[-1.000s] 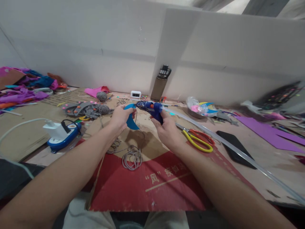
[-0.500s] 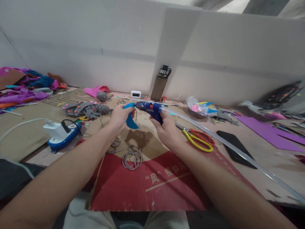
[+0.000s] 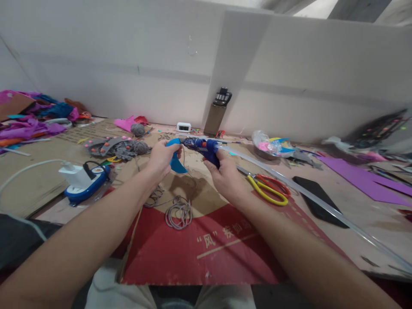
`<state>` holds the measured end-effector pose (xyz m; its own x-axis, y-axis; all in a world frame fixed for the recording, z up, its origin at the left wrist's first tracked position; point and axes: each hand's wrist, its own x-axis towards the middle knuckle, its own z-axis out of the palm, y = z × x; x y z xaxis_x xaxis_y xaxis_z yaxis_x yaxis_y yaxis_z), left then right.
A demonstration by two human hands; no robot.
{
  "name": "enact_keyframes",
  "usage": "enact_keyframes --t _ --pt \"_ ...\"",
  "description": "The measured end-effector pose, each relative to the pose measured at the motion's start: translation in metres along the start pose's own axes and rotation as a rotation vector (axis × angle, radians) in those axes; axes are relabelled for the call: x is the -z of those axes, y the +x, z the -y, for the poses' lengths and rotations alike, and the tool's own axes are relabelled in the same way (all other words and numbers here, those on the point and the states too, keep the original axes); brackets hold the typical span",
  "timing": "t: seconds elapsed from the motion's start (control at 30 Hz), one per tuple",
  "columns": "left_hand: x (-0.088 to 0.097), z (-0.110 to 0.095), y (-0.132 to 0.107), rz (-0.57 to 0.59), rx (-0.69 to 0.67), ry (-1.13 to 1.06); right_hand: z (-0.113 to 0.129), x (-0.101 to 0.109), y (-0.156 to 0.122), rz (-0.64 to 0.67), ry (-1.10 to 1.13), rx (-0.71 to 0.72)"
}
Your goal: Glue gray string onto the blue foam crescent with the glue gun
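Observation:
Between the fingers of my left hand (image 3: 162,159) is a curved blue felt-like piece (image 3: 177,165), held up above the cardboard. My right hand (image 3: 225,174) is wrapped round the handle of a blue glue gun (image 3: 201,146), its nozzle pointing left at the top of the blue piece. Whether the tip touches the piece I cannot tell. A long clear glue stick (image 3: 289,182) runs from the back of the gun toward the lower right. Grey yarn (image 3: 178,213) lies in loose loops under my hands, and one strand hangs by the blue piece.
Red-and-brown cardboard (image 3: 225,257) covers the table before me. Scissors (image 3: 268,189) and a black phone (image 3: 318,201) lie on the right. A blue power strip (image 3: 86,189) with a white plug sits on the left. Behind stand a bottle (image 3: 215,116), a small clock (image 3: 183,127) and a bowl (image 3: 267,153).
Almost nothing differs. Both hands keep their hold, and the blue piece and the glue gun have shifted only very slightly.

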<state>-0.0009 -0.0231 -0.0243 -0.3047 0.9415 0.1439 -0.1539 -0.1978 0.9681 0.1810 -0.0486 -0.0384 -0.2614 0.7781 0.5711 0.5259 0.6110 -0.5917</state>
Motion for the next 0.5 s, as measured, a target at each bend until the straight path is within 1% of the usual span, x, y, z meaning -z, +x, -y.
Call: enact_keyframes --t 0.2,0.33,0.43,0.5 --pt "-0.002 0.004 -0.001 0.039 0.001 -0.038 -0.003 -0.001 -0.001 -0.022 0.036 -0.003" --pt "-0.001 0.006 -0.001 0.060 0.024 -0.074 -0.004 0.000 0.003 -0.058 0.142 -0.041" --pt "-0.001 0.006 -0.002 0.063 0.051 -0.112 -0.006 0.003 0.008 -0.121 0.303 -0.146" --pt "-0.002 0.004 -0.003 0.064 0.067 -0.133 -0.011 0.004 0.013 -0.148 0.456 -0.265"
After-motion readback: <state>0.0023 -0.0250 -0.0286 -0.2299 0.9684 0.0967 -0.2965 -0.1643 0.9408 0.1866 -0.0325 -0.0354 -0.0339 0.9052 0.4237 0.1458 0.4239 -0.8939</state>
